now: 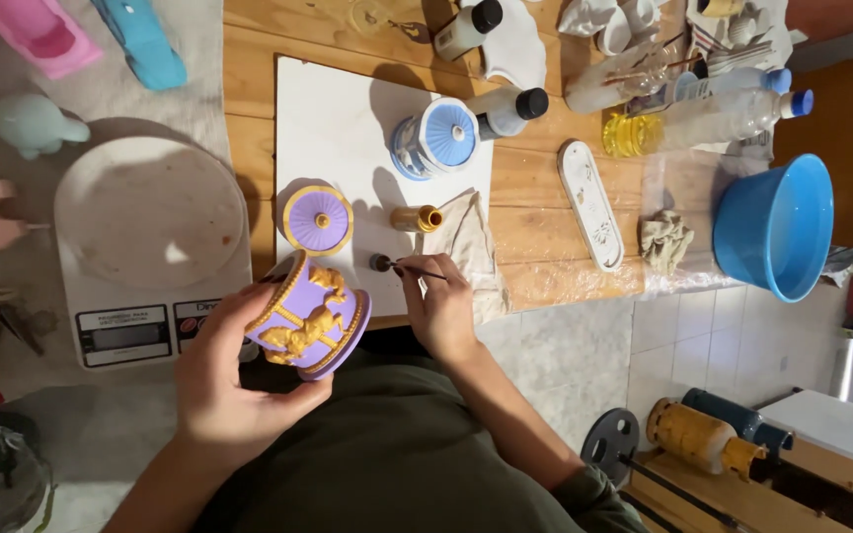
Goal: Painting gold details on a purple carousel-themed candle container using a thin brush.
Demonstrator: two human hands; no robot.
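Purple carousel figurine (308, 316) with gold horses, tilted, above worktop (545, 197) edge, left hand (219, 385) fingers wrapped round base. Right hand (438, 306) fingers pinch thin brush (412, 266), tip at small dark paint cap (381, 263) on white board (348, 128). Judgement: load little paint, wipe excess, keep figurine steady. Matching purple lid (318, 219), gold paint bottle (417, 218) just beside.

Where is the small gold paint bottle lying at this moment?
In the head view, the gold paint bottle lies on its side on the white board, just above the right hand, between the purple lid and the cloth.
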